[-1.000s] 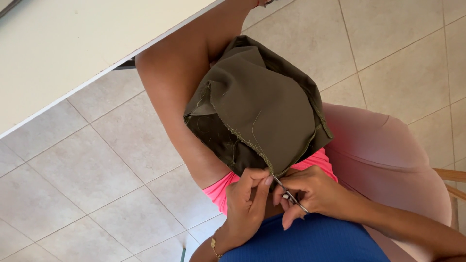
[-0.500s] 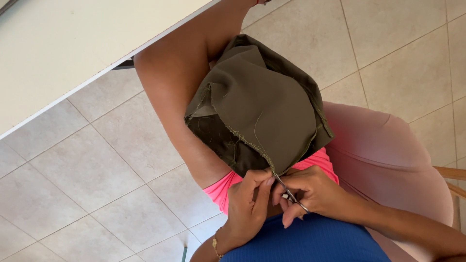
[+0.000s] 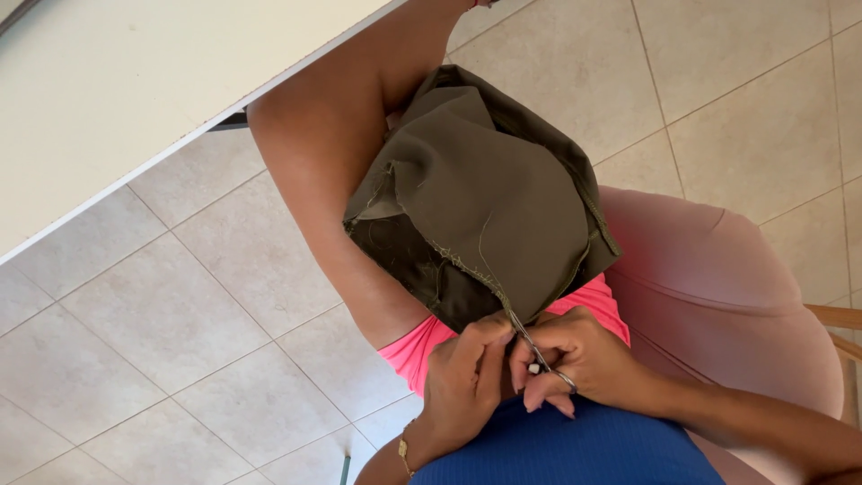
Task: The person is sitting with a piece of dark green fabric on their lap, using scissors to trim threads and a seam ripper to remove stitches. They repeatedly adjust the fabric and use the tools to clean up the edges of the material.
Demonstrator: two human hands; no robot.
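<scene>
under the olive cloth, both hands' fingers pinch small scissors, blades mostly hidden.

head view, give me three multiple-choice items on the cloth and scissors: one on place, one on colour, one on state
1. Where does the cloth lie?
A. over the person's leg
B. on the white table
C. on the tiled floor

2. What colour is the cloth?
A. pink
B. olive green
C. blue

3. What is the state of the cloth's edge near the hands?
A. neatly hemmed
B. frayed, with loose threads
C. taped over

Key:
1 A, it drapes over the bare leg beside the table.
2 B, it is dull olive, unlike the pink shorts.
3 B, threads hang off the raw edge where the scissors, in the right hand, meet it and the left hand pinches it.
</scene>
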